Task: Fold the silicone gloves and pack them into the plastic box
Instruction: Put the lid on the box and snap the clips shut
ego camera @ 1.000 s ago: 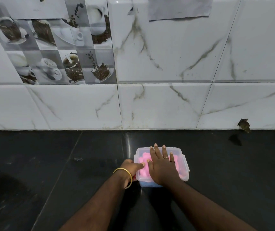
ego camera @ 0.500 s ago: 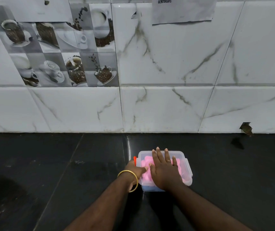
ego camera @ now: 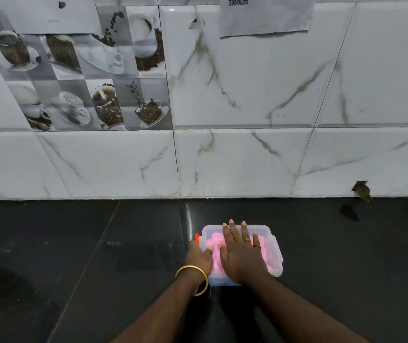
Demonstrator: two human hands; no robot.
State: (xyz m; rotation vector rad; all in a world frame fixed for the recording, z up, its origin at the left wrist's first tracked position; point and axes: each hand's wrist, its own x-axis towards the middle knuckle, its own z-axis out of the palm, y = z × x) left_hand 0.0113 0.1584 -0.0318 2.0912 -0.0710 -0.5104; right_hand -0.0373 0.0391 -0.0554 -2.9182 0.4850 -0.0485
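A small plastic box (ego camera: 276, 253) with a clear lid and a blue base stands on the black counter near the wall. Folded pink silicone gloves (ego camera: 214, 241) show through the lid. My right hand (ego camera: 241, 256) lies flat on the lid with its fingers spread, covering much of it. My left hand (ego camera: 198, 256), with a gold bangle on the wrist, is curled against the box's left side, thumb tip on the lid. An orange latch (ego camera: 197, 236) sticks out just beyond that hand.
The black stone counter (ego camera: 99, 256) stretches left and right of the box. A white marble-tiled wall (ego camera: 247, 157) rises close behind it, with a paper sheet (ego camera: 264, 16) stuck high up. A small dark hole (ego camera: 361, 190) sits at the wall's base on the right.
Both hands stay on the box. The left hand has shifted slightly along the box's left side, and the orange latch now shows beside it.
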